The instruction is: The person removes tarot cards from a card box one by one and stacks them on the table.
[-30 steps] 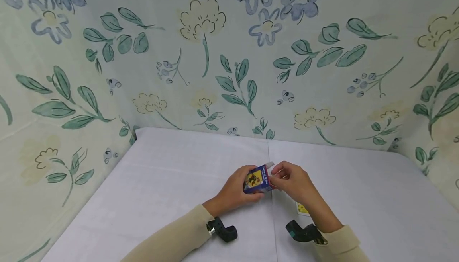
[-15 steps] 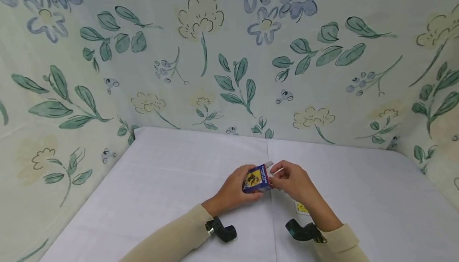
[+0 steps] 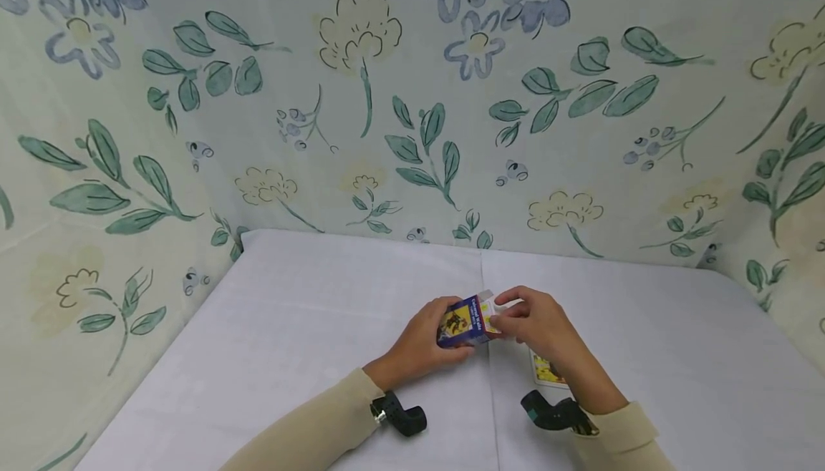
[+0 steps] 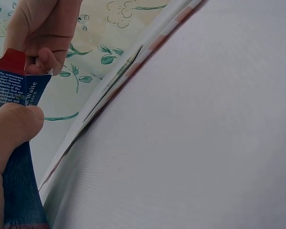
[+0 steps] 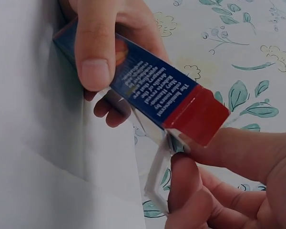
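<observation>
My left hand (image 3: 419,346) grips a small dark-blue card box (image 3: 459,322) with a yellow picture on its front. In the right wrist view the left thumb lies along the printed side of the box (image 5: 148,86), and a red end flap (image 5: 200,117) stands out from its open end. My right hand (image 3: 538,324) is at that end, its thumb and fingers pinching a white-edged card (image 3: 488,311) that sticks partly out. A white flap (image 5: 157,174) hangs beside those fingers. How many cards are pinched cannot be seen.
Another card (image 3: 546,371), yellow with a white border, lies on the white-covered table (image 3: 322,292), partly behind the right forearm. Floral cloth (image 3: 399,99) rises behind the table and at both sides. A black camera mount sits on each wrist.
My right hand has shifted slightly right, away from the box, and more of the white and yellow card shows at the opening. The left hand and box have hardly moved.
</observation>
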`<action>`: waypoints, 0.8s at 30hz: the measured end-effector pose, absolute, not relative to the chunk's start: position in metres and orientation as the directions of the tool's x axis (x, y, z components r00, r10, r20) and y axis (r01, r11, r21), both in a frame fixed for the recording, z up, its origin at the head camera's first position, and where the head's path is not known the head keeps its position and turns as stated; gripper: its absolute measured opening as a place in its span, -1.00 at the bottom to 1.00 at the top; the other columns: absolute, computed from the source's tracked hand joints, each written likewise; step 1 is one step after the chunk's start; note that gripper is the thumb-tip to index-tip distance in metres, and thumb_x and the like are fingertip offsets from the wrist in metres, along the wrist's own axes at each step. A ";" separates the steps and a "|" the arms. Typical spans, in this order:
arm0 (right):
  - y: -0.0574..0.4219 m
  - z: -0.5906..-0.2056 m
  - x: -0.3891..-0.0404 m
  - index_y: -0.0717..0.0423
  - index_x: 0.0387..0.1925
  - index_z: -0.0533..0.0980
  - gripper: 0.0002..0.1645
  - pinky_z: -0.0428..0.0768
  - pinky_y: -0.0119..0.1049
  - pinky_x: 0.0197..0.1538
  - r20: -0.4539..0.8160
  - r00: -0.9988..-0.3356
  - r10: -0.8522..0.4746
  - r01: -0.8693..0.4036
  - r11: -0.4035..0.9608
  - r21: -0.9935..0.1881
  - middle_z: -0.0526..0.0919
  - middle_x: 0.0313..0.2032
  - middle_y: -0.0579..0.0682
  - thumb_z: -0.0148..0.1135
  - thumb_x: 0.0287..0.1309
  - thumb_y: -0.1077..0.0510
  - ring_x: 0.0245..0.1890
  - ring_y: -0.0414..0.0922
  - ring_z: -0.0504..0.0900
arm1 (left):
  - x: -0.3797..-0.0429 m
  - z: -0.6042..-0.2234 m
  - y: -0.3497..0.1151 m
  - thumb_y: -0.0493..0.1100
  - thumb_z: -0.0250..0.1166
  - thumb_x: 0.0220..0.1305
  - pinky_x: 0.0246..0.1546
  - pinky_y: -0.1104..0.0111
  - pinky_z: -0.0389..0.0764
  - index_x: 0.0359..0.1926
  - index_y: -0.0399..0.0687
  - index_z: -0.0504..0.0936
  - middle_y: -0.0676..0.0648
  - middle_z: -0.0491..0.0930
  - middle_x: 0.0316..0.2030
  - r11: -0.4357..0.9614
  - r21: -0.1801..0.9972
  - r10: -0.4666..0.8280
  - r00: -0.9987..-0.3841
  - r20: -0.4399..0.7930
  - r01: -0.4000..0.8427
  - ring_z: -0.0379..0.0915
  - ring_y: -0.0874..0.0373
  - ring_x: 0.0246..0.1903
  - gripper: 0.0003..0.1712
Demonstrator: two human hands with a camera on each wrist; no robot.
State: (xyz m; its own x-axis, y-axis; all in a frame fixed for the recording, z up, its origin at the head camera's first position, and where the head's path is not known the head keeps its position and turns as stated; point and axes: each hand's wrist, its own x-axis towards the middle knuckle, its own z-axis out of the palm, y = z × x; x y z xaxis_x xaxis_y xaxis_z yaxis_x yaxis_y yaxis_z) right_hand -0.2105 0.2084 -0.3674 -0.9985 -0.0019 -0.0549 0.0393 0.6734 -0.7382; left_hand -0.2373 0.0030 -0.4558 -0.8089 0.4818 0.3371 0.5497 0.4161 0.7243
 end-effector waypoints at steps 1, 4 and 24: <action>0.209 -0.367 -0.210 0.14 -0.01 0.51 -0.55 0.58 -0.24 -0.33 -0.057 -0.998 -0.001 0.041 0.672 -0.740 0.67 -0.34 0.00 0.38 0.10 0.05 -0.42 -0.10 0.55 | -0.237 -0.456 0.003 0.16 0.40 0.11 0.09 0.36 0.44 0.35 0.08 0.23 0.06 0.40 0.14 0.418 0.723 0.481 -0.809 0.337 0.550 0.33 0.27 0.03 -0.14; 0.211 -0.366 -0.211 0.17 -0.02 0.54 -0.56 0.58 -0.22 -0.32 -0.063 -0.998 -0.003 0.045 0.657 -0.753 0.66 -0.36 0.01 0.38 0.10 0.06 -0.44 -0.08 0.53 | -0.238 -0.456 0.003 0.16 0.40 0.11 0.09 0.37 0.44 0.34 0.08 0.23 0.06 0.40 0.14 0.422 0.720 0.480 -0.809 0.338 0.551 0.33 0.27 0.03 -0.14; 0.214 -0.362 -0.211 0.23 -0.13 0.55 -0.74 0.58 -0.26 -0.43 -0.050 -0.998 -0.041 0.016 0.595 -0.804 0.65 -0.35 0.06 0.29 0.17 0.17 -0.47 -0.07 0.60 | -0.238 -0.453 0.002 0.15 0.41 0.11 0.05 0.37 0.44 0.33 0.01 0.25 0.01 0.41 0.12 0.400 0.713 0.500 -0.789 0.357 0.576 0.33 0.26 -0.01 -0.15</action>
